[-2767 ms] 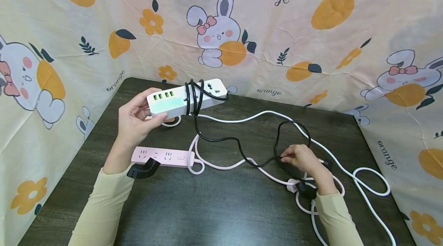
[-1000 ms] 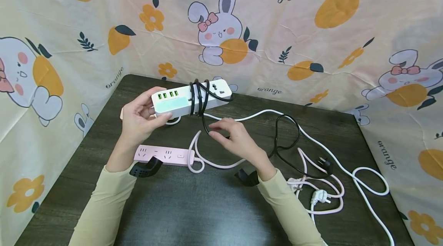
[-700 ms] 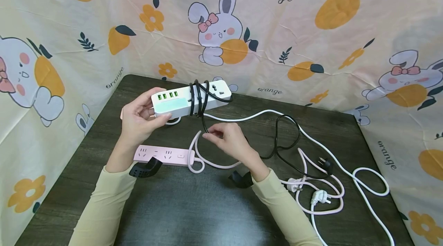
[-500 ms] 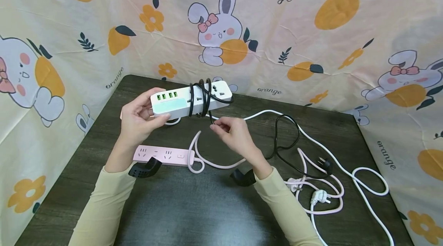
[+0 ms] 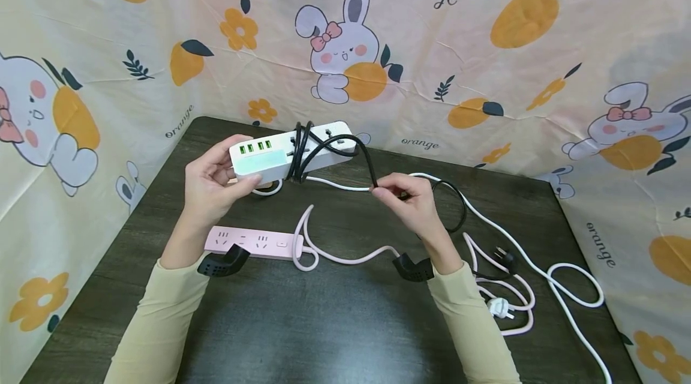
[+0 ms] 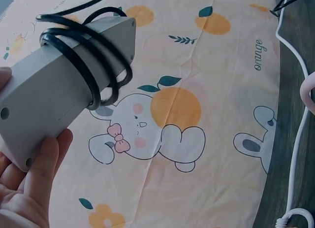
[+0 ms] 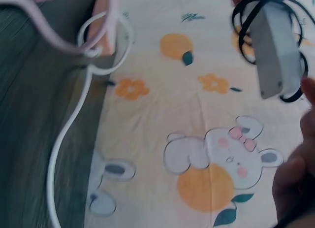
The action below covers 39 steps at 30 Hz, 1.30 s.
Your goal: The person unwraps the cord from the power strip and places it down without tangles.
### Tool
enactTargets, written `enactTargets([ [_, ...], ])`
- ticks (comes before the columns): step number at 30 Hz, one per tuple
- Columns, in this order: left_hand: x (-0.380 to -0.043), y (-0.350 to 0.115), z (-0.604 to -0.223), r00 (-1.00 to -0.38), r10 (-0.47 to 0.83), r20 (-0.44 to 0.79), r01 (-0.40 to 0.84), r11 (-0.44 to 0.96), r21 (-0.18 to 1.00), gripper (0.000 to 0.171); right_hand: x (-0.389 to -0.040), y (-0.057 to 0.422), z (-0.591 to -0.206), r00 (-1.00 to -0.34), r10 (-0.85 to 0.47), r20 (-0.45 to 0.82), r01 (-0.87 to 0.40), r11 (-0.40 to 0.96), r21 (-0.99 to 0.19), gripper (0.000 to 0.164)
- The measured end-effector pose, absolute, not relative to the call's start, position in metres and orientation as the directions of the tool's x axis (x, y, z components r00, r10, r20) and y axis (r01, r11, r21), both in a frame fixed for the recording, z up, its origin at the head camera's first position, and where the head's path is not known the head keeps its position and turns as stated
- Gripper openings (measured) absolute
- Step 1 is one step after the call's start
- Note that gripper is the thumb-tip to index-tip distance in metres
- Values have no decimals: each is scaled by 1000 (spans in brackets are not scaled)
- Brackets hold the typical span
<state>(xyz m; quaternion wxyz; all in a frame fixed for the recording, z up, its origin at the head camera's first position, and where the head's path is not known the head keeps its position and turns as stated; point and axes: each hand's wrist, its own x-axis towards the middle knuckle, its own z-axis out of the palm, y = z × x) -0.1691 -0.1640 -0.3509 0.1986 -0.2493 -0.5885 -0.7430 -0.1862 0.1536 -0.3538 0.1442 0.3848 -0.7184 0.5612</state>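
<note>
My left hand (image 5: 207,189) grips the left end of a white power strip (image 5: 264,159), holding it raised and slightly tilted above the table. The strip has green USB ports, and its black cord (image 5: 369,159) loops several times around its middle. To the right, my right hand (image 5: 412,201) pinches that cord between thumb and fingers, with the stretch up to the strip arching over its right end. The left wrist view shows the strip's underside (image 6: 44,90) crossed by cord loops (image 6: 93,55). In the right wrist view my right hand (image 7: 298,154) is partly cut off at the edge.
A pink power strip (image 5: 251,243) lies on the dark table (image 5: 324,330) below my left hand. Its pale cord (image 5: 351,261) runs right. A long white cord (image 5: 513,240) crosses the back and right. A black plug (image 5: 505,259) and white plug (image 5: 501,308) lie among tangled cords.
My right hand came left from the plugs to the cord below the strip, took hold of it, then drew it rightward. The loops have bunched left; my left hand shifted only slightly.
</note>
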Motion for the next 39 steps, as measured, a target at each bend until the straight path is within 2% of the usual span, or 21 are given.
enactTargets([
  [3,-170,-166,-350,-788,-27,615,606,-207,768,47,-185,161,-359,-608,-546,576,-735,115,-668,4],
  [5,-171,-167,-350,-784,-53,619,614,-218,759,46,-184,165,-362,-601,-627,495,-748,222,-626,7],
  [8,-171,-169,-349,-782,-75,618,614,-256,746,45,-184,167,-367,-665,-670,329,-726,479,-493,5],
  [12,-170,-169,-350,-784,-30,620,600,-293,745,44,-188,168,-372,-812,-558,169,-581,746,-327,16],
  [14,-169,-169,-351,-784,16,621,588,-303,750,44,-192,170,-372,-872,-450,192,-489,813,-315,17],
  [16,-168,-169,-353,-782,59,620,575,-313,756,45,-196,173,-370,-901,-328,283,-416,840,-350,19],
  [18,-168,-170,-355,-780,93,618,565,-318,761,47,-200,177,-364,-894,-193,405,-368,831,-417,19],
  [21,-168,-172,-358,-774,136,618,567,-286,772,49,-203,186,-353,-833,6,553,-362,750,-553,22],
  [25,-168,-178,-364,-780,163,604,571,-206,794,50,-199,204,-337,-728,269,631,-403,576,-711,24],
  [28,-169,-186,-369,-813,128,568,540,-197,818,51,-193,224,-327,-653,424,628,-448,453,-771,25],
  [31,-170,-199,-373,-841,77,536,507,-232,830,50,-187,252,-325,-600,535,595,-450,389,-804,24],
  [39,-169,-239,-379,-870,5,493,459,-359,813,48,-168,330,-339,-540,747,389,-256,294,-921,25],
])
